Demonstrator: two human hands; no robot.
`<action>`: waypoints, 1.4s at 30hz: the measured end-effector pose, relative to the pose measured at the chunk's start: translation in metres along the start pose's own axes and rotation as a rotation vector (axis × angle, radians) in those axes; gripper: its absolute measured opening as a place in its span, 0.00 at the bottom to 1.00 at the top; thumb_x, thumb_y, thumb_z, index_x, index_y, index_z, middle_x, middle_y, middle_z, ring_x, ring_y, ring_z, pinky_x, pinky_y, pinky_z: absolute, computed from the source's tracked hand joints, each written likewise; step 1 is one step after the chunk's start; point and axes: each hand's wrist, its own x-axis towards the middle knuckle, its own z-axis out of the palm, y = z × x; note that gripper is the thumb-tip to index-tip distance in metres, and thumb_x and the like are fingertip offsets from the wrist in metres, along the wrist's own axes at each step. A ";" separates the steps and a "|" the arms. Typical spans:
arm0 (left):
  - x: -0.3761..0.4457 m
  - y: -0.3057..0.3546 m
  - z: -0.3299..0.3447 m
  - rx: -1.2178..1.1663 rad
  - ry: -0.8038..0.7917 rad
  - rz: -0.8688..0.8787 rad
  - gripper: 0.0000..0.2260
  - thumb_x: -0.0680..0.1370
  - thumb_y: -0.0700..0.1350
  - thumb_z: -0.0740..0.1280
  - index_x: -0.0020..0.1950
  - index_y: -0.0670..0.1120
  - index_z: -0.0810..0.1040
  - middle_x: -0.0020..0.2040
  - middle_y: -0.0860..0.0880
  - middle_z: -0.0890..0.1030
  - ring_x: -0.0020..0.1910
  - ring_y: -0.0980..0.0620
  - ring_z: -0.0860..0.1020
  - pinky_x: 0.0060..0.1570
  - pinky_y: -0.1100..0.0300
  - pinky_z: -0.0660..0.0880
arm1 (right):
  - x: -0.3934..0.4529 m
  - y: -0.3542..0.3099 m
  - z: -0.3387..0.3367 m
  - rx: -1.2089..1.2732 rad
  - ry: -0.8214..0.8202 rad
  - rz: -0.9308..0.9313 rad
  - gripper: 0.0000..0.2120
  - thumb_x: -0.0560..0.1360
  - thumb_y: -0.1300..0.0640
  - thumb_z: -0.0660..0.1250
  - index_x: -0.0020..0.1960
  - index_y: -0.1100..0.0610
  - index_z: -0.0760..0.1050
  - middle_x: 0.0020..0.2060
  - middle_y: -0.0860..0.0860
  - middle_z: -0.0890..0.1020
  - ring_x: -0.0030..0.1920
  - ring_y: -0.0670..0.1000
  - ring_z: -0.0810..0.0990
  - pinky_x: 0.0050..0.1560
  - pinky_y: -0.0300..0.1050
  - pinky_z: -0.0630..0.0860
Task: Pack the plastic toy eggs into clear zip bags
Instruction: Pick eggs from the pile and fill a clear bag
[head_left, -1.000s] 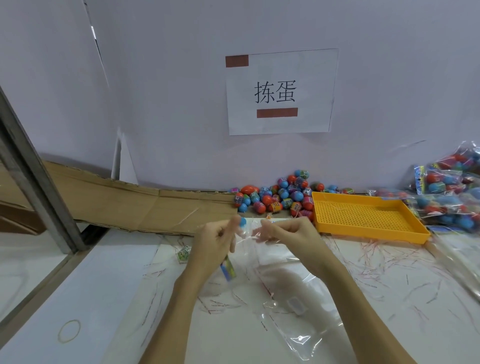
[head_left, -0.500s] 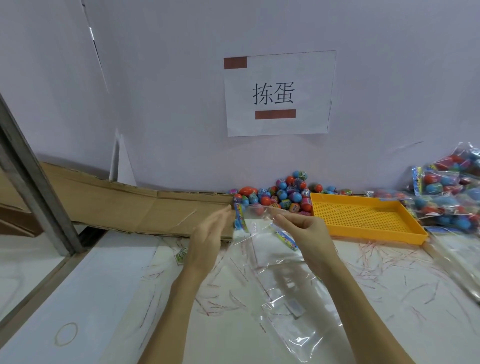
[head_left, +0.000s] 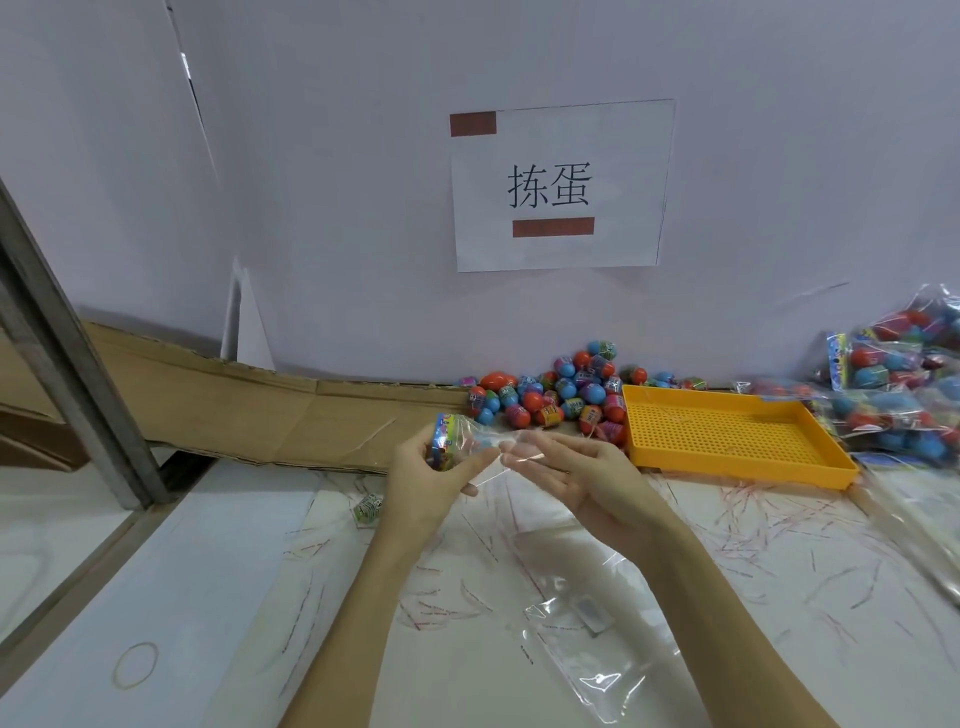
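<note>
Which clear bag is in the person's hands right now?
The empty zip bag with the colourful header, gripped by the left hand; the filled bags lie piled at the far right, beyond the yellow tray.

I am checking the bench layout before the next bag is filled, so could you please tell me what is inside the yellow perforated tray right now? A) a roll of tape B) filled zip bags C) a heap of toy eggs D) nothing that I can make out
D: the yellow perforated tray shows only its bare mesh floor, while the loose toy eggs lie heaped to its left, against the wall.
</note>
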 end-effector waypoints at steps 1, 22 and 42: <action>-0.001 0.000 0.001 0.025 0.017 0.020 0.19 0.67 0.62 0.81 0.48 0.51 0.83 0.36 0.50 0.84 0.32 0.54 0.80 0.32 0.61 0.77 | 0.001 0.000 0.002 0.064 -0.013 0.023 0.18 0.79 0.58 0.71 0.64 0.68 0.78 0.60 0.60 0.84 0.62 0.55 0.83 0.58 0.41 0.80; -0.002 0.002 0.008 0.022 -0.017 0.029 0.18 0.72 0.57 0.78 0.60 0.56 0.83 0.48 0.55 0.86 0.46 0.52 0.84 0.43 0.63 0.81 | 0.001 0.002 0.002 -0.045 -0.178 0.021 0.17 0.82 0.54 0.67 0.68 0.61 0.78 0.64 0.59 0.81 0.66 0.59 0.80 0.69 0.50 0.75; -0.006 0.000 0.002 0.785 -0.234 0.571 0.19 0.77 0.37 0.75 0.67 0.48 0.81 0.54 0.53 0.84 0.50 0.53 0.80 0.51 0.57 0.78 | 0.001 0.020 0.012 -1.022 -0.061 -0.433 0.10 0.81 0.59 0.68 0.57 0.52 0.86 0.47 0.39 0.87 0.50 0.39 0.84 0.53 0.32 0.78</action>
